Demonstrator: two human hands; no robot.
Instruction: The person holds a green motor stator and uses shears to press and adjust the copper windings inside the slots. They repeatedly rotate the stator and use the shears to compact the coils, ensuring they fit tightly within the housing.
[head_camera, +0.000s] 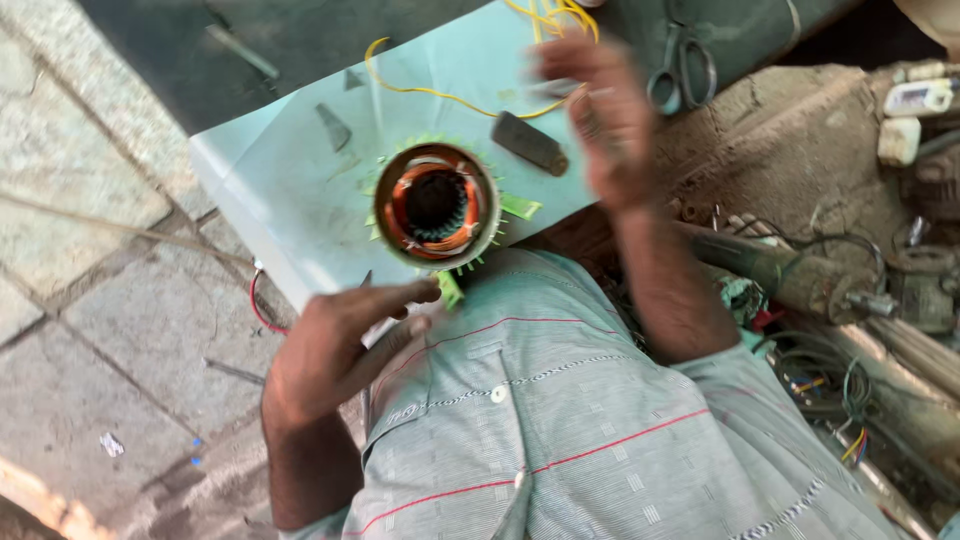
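On the left, we see our left hand (335, 345) open, fingers stretched flat, holding nothing, just below the motor stator (436, 205). The stator stands on the pale sheet (290, 170) covering the desk, its copper winding facing up. Right of it lies a dark flat piece (529, 142). Our right hand (605, 120) is blurred, open and empty, above the sheet near the scissors (680, 68).

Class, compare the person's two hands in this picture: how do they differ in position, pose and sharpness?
The left hand is near the person's shirt, below the round motor stator; the right hand is raised farther off, above the pale sheet.
The left hand's fingers point sideways toward the stator; the right hand's point away from the person.
The left hand looks sharp; the right hand is blurred.
Both are bare and appear to hold nothing.
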